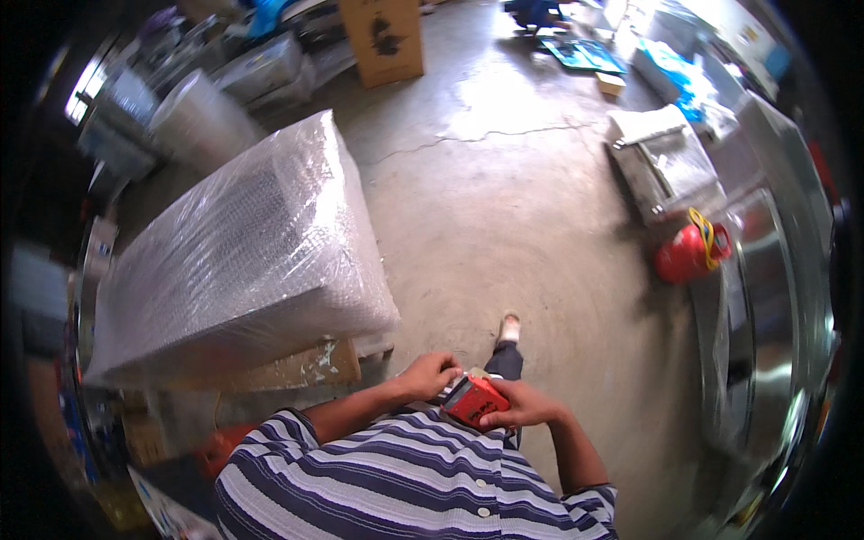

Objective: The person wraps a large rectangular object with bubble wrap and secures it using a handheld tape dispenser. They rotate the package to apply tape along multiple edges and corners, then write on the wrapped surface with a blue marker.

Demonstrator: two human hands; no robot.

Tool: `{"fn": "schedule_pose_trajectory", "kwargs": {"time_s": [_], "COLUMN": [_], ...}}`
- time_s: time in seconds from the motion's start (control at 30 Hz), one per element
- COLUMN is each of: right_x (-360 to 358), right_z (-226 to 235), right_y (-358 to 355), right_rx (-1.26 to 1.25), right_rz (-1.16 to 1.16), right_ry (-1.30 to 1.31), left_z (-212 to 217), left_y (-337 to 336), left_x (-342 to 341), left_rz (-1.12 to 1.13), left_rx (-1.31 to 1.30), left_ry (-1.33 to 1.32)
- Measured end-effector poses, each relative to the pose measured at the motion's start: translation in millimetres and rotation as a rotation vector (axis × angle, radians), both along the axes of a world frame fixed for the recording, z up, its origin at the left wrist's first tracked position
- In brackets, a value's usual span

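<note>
In front of my striped shirt, my right hand (pixel 526 404) is wrapped round a small red packet-like thing (pixel 472 404) with dark markings and a dark edge on its left side. The thumb lies across its face. My left hand (pixel 431 375) is at its upper left, with fingers curled together in a pinch. Whatever those fingers hold, if anything, is too small to tell. A bit of pale yellowish material shows between the two hands, just above the red packet.
A large bubble-wrapped block (pixel 261 243) stands on wooden supports at my left. On the right are a red gas cylinder (pixel 688 255) with a yellow hose, a wrapped metal unit (pixel 670 166) and steel panels (pixel 765 315). A tall cardboard box (pixel 382 40) stands ahead on the concrete floor (pixel 468 216).
</note>
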State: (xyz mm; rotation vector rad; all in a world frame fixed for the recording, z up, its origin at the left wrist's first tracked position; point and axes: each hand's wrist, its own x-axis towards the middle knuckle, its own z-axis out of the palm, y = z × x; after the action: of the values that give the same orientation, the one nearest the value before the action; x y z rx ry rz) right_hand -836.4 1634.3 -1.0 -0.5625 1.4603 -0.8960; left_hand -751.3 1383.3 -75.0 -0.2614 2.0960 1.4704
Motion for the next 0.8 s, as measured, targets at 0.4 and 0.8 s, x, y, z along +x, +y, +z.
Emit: {"fn": "schedule_pose_trajectory", "kwargs": {"time_s": [0.4,0.8], "right_x": [-290.1,-338.6], "right_z": [-9.5,28.3], "right_y": [-53.6,-173.8], "right_rx": [-0.263,-0.515], "right_rz": [0.46,0.701], "right_ry": [-0.112,-0.151], "left_z": [67.7,227.8], "left_y": [36.3,4.7], "left_x": [-162.8,-180.5], "left_rz": [0.844,1.209], "left_rx": [-0.057,-0.907], "left_ry": [0.132,0.418]}}
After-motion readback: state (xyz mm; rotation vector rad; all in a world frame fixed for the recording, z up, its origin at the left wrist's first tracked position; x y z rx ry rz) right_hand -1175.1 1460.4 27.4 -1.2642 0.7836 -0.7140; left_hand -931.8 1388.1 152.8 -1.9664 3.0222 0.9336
